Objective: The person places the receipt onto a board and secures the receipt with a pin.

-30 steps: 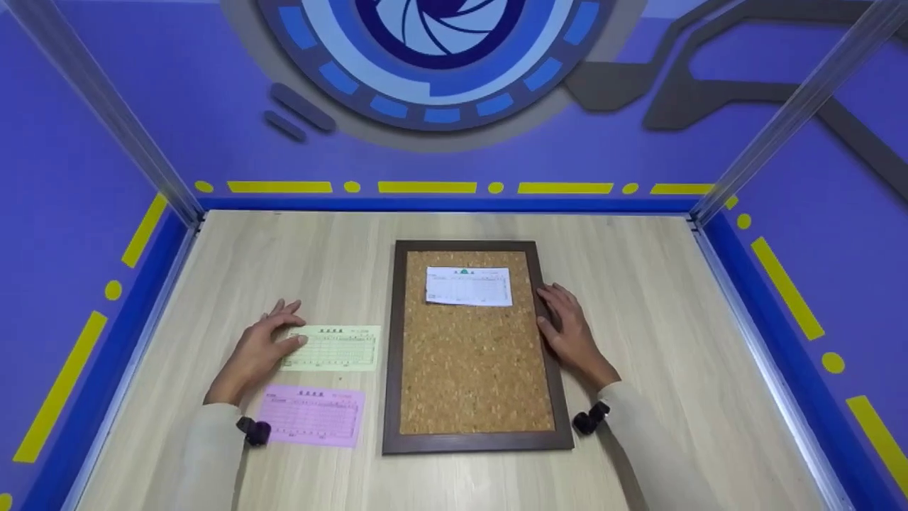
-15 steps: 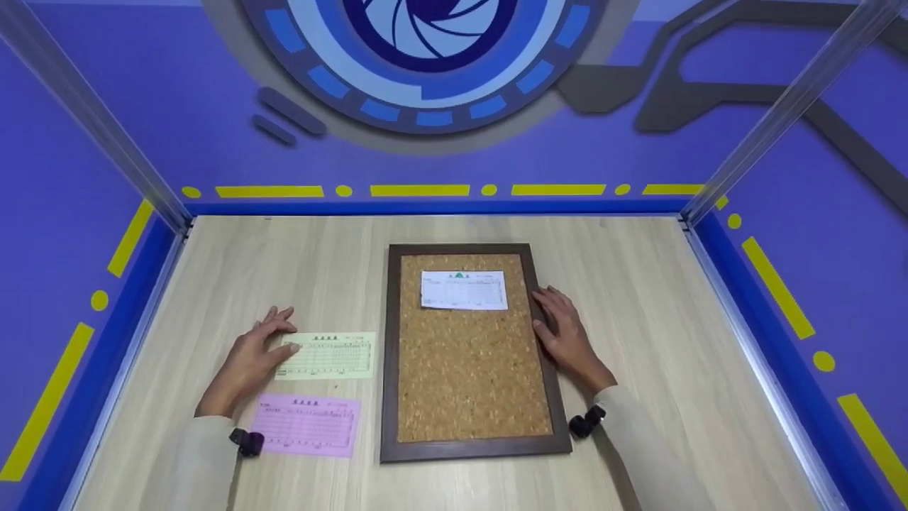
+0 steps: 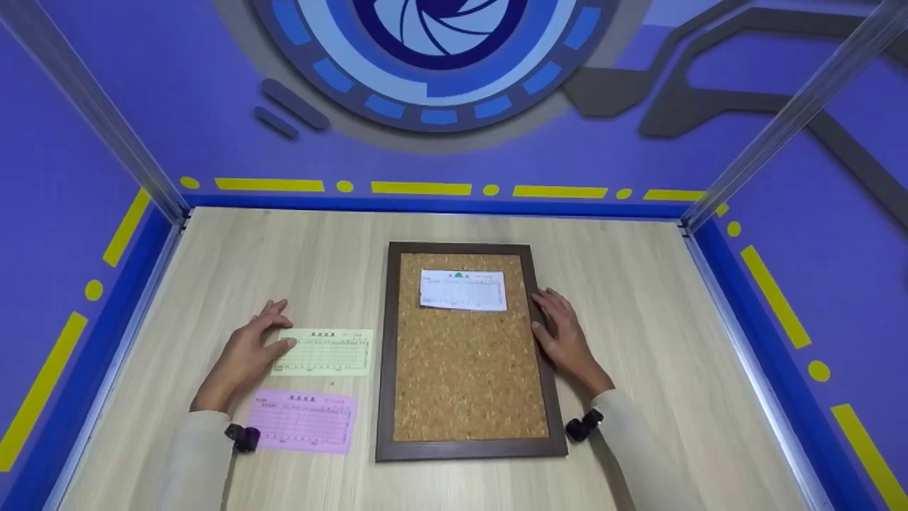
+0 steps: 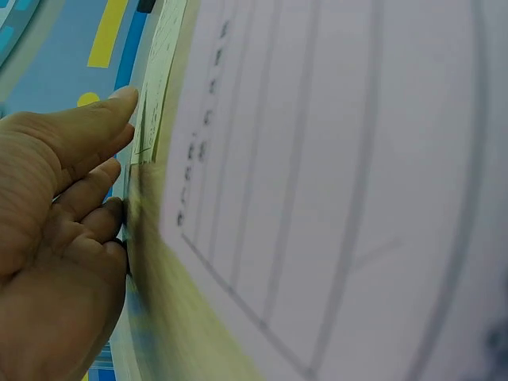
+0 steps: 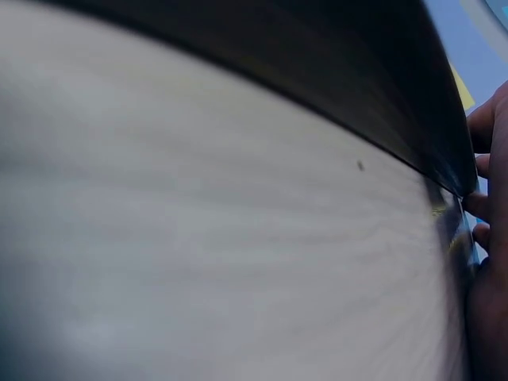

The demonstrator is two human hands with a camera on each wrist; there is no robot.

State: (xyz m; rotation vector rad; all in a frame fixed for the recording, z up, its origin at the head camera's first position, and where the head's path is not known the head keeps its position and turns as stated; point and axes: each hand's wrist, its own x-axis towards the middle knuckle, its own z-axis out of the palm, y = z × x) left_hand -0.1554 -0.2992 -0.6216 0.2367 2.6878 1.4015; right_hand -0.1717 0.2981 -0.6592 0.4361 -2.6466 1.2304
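Note:
A dark-framed cork board (image 3: 468, 369) lies flat on the table. On its upper part sits a white printed slip (image 3: 462, 291) with a green spot at its top edge. My right hand (image 3: 567, 344) rests against the board's right side, fingertips at the frame; the right wrist view shows the fingers at the dark frame edge (image 5: 349, 71). Left of the board lies a green printed slip (image 3: 323, 353), and my left hand (image 3: 245, 358) is at its left edge, thumb tip over the paper and fingers loosely extended. A pink printed slip (image 3: 301, 421) lies just below, large in the left wrist view.
The light wood table (image 3: 638, 298) is enclosed by blue-purple panels (image 3: 397, 163) with yellow marks at the back and both sides. Metal posts stand at the back corners. A small black camera sits on each wrist, the left one (image 3: 242, 437) overlapping the pink slip's edge.
Both hands, the board and the slips keep their places relative to one another. Only the head view has shifted slightly.

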